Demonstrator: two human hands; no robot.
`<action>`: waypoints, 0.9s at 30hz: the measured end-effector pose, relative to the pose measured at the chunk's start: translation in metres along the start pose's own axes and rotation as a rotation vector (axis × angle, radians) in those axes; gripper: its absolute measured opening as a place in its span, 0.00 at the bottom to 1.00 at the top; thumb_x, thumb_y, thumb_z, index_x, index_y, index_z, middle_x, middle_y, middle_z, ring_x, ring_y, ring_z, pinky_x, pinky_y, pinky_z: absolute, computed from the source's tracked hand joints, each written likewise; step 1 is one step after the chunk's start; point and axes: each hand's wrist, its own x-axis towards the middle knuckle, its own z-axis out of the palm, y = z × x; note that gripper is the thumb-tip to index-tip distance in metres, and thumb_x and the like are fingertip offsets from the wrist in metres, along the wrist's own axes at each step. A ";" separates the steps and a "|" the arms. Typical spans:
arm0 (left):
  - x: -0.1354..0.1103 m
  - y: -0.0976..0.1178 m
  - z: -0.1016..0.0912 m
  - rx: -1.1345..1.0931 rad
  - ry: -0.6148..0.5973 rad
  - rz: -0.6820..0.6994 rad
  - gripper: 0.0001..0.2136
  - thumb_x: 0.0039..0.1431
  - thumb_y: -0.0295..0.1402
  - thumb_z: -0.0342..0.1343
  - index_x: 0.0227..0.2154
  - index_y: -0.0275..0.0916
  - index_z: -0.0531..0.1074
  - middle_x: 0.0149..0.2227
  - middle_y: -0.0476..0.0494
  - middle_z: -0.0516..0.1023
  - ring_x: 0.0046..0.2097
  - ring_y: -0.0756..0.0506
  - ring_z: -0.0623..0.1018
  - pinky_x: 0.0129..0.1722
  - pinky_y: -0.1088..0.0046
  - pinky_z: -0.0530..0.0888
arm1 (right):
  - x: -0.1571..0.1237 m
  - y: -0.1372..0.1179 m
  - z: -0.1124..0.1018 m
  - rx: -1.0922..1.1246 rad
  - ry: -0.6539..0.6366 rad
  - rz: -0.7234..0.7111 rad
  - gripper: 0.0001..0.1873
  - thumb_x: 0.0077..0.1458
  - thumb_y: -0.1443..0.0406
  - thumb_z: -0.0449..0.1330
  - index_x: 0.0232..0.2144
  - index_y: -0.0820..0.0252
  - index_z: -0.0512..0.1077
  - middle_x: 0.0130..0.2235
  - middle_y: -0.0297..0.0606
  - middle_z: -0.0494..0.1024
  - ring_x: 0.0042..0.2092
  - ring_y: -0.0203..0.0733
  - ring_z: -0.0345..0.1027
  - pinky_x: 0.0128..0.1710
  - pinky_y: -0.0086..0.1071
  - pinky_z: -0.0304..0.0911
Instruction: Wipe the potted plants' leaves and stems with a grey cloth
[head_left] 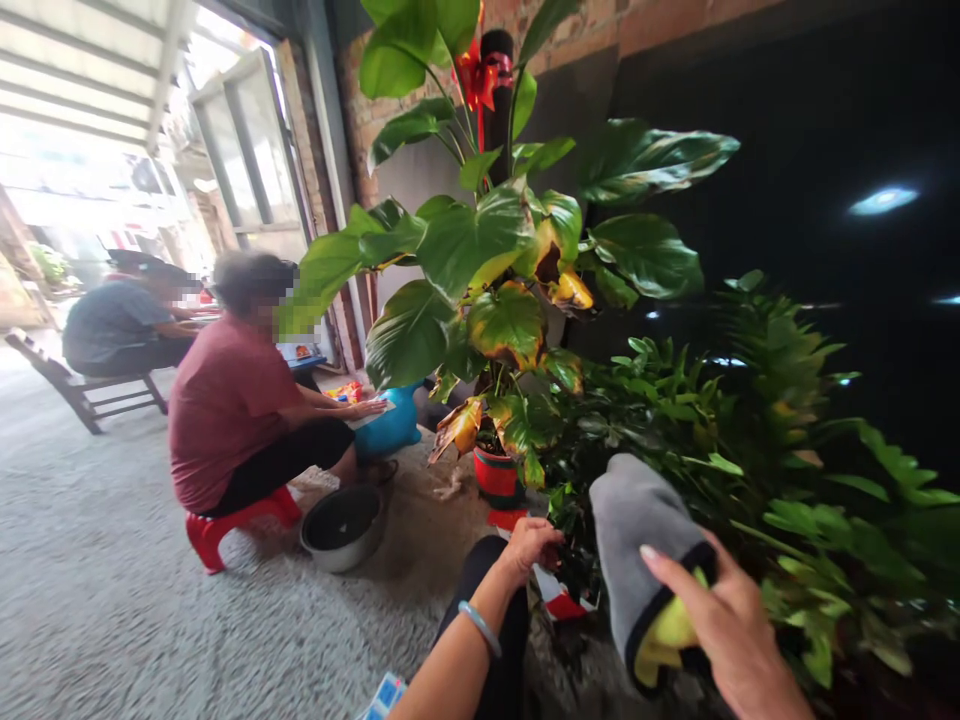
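We log one grey-and-yellow soft cloth with black edging [637, 530] in our right hand [739, 625], just beside the low dark-green foliage [675, 400]. Fingers gripping the cloth: thumb on the grey side, the others behind, presumably so that the grey face lies outward. Our left hand [534, 545], a pale round bangle [480, 628] on its wrist, is near the leaves; fingers bent, and we cannot tell whether they pinch anything.

The tall broad-leaved green plant [480, 235] stands in a round red-and-green pot [496, 478], beside a dark upright post [496, 130], probably its support. The round grey basin [341, 560] is on the floor near the person in a dull-red shirt [232, 400], likely for easy reach.

Counts: cloth, one; bangle, one; red-and-green pot, one; post, one; basin, one; red plastic stool [244, 515], one; seated people nearby, at least two
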 end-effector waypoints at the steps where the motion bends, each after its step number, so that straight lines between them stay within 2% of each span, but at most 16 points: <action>1: 0.000 -0.001 0.000 -0.002 0.004 -0.001 0.13 0.35 0.37 0.63 0.12 0.38 0.64 0.12 0.53 0.64 0.18 0.52 0.64 0.22 0.74 0.63 | -0.004 0.013 0.006 -0.030 -0.047 -0.006 0.31 0.28 0.49 0.65 0.36 0.59 0.74 0.32 0.42 0.82 0.39 0.59 0.75 0.42 0.43 0.68; 5: 0.000 -0.002 -0.003 -0.025 0.034 0.044 0.15 0.34 0.35 0.64 0.11 0.38 0.62 0.12 0.55 0.61 0.19 0.54 0.62 0.21 0.76 0.58 | -0.029 0.072 0.020 -0.170 -0.191 0.021 0.28 0.28 0.53 0.66 0.36 0.57 0.76 0.38 0.43 0.82 0.47 0.61 0.72 0.48 0.44 0.66; 7: -0.001 0.000 -0.005 -0.016 0.035 0.042 0.14 0.34 0.34 0.64 0.11 0.38 0.63 0.12 0.55 0.62 0.19 0.54 0.62 0.21 0.76 0.58 | -0.034 0.081 0.016 -0.192 -0.238 0.055 0.28 0.27 0.53 0.67 0.37 0.56 0.77 0.40 0.41 0.82 0.48 0.60 0.72 0.47 0.42 0.67; 9: -0.002 0.002 -0.005 -0.003 0.036 0.023 0.13 0.35 0.34 0.63 0.11 0.38 0.64 0.12 0.55 0.62 0.18 0.54 0.62 0.21 0.76 0.58 | -0.032 0.068 0.009 -0.158 -0.268 0.029 0.28 0.29 0.52 0.66 0.36 0.56 0.77 0.38 0.40 0.83 0.46 0.58 0.73 0.46 0.40 0.68; 11: -0.004 0.004 -0.003 0.006 0.036 0.000 0.13 0.35 0.35 0.62 0.11 0.38 0.63 0.11 0.54 0.63 0.18 0.53 0.62 0.21 0.75 0.60 | -0.023 0.043 0.002 -0.110 -0.230 -0.024 0.27 0.32 0.50 0.65 0.35 0.58 0.77 0.35 0.40 0.83 0.43 0.57 0.75 0.44 0.39 0.68; 14: -0.003 0.004 -0.001 0.016 0.027 -0.008 0.13 0.36 0.36 0.62 0.12 0.38 0.63 0.11 0.53 0.63 0.17 0.52 0.64 0.22 0.73 0.62 | -0.011 0.010 0.000 -0.059 -0.019 -0.080 0.31 0.31 0.47 0.65 0.37 0.60 0.75 0.35 0.43 0.82 0.40 0.57 0.75 0.41 0.40 0.69; 16: -0.001 0.001 -0.001 0.013 0.014 0.001 0.13 0.37 0.37 0.63 0.13 0.38 0.64 0.12 0.53 0.63 0.18 0.51 0.65 0.23 0.73 0.63 | -0.009 0.009 0.005 -0.055 0.070 -0.091 0.35 0.31 0.45 0.64 0.39 0.61 0.74 0.36 0.44 0.82 0.42 0.58 0.75 0.42 0.41 0.69; 17: 0.001 -0.001 -0.001 0.007 0.009 0.008 0.13 0.37 0.37 0.63 0.13 0.38 0.64 0.12 0.53 0.63 0.18 0.51 0.65 0.23 0.73 0.63 | -0.011 0.015 0.008 -0.071 0.044 -0.092 0.35 0.31 0.45 0.63 0.40 0.61 0.74 0.37 0.45 0.82 0.43 0.58 0.74 0.43 0.42 0.69; 19: 0.005 -0.005 -0.003 -0.004 0.010 0.020 0.13 0.36 0.36 0.63 0.13 0.38 0.64 0.12 0.54 0.63 0.19 0.51 0.65 0.24 0.73 0.63 | -0.019 0.035 0.011 -0.144 -0.087 -0.077 0.34 0.30 0.47 0.64 0.39 0.61 0.75 0.39 0.46 0.82 0.45 0.60 0.74 0.46 0.42 0.68; 22: 0.008 -0.007 -0.006 -0.009 0.032 0.034 0.10 0.37 0.33 0.61 0.12 0.37 0.65 0.12 0.54 0.62 0.20 0.52 0.64 0.23 0.75 0.61 | -0.031 0.058 0.005 -0.224 -0.261 -0.048 0.32 0.28 0.52 0.67 0.38 0.60 0.77 0.43 0.46 0.81 0.49 0.61 0.71 0.48 0.42 0.67; 25: 0.006 -0.005 -0.006 -0.006 0.022 0.015 0.09 0.38 0.31 0.59 0.11 0.37 0.65 0.12 0.53 0.63 0.19 0.52 0.63 0.23 0.75 0.60 | -0.030 0.039 -0.007 -0.136 -0.276 -0.080 0.30 0.33 0.49 0.65 0.40 0.58 0.77 0.42 0.43 0.82 0.47 0.58 0.73 0.46 0.39 0.68; 27: 0.003 -0.002 -0.003 -0.005 0.010 0.005 0.09 0.39 0.31 0.57 0.12 0.38 0.65 0.12 0.53 0.64 0.19 0.51 0.64 0.23 0.74 0.62 | -0.022 0.013 -0.010 -0.073 -0.178 -0.119 0.31 0.36 0.48 0.64 0.41 0.58 0.76 0.39 0.42 0.82 0.42 0.55 0.75 0.42 0.38 0.69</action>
